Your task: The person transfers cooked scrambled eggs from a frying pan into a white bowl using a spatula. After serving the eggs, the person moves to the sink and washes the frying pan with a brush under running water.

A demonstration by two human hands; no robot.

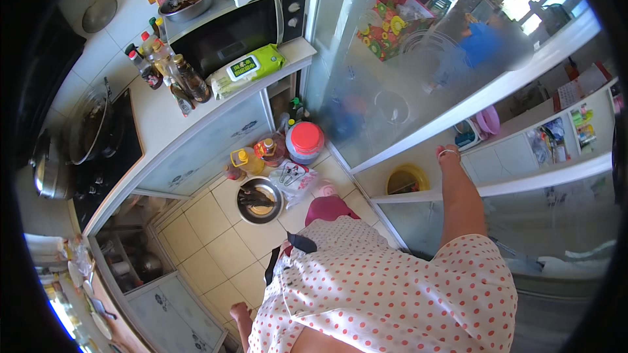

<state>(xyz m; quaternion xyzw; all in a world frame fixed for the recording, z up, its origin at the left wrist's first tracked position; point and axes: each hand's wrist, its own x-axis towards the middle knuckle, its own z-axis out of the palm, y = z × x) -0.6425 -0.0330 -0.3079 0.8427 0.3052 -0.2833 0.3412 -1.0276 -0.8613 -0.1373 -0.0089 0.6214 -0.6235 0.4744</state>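
Observation:
My left hand [240, 310] is low at the left, beside the polka-dot garment, above the tiled floor. Its fingers look curled, with no object seen in it. On the right, my arm reaches out at the gap in the white-framed glass sliding doors [409, 155]. A bracelet circles the wrist of my right hand [447, 153], whose fingers are too small to read; whether it touches the door frame cannot be told. Below it, a yellow basin [423, 176] stands beyond the door track. One pink slipper [326, 189] shows in front of me.
A metal bowl [280, 201] with dark items, a plastic bag [293, 176], oil bottles [250, 163] and a red-lidded container [307, 138] stand on the floor. Bottles, a wipes pack [248, 69] and a microwave [230, 34] line the counter. A blurred person in blue [481, 44] is behind the glass.

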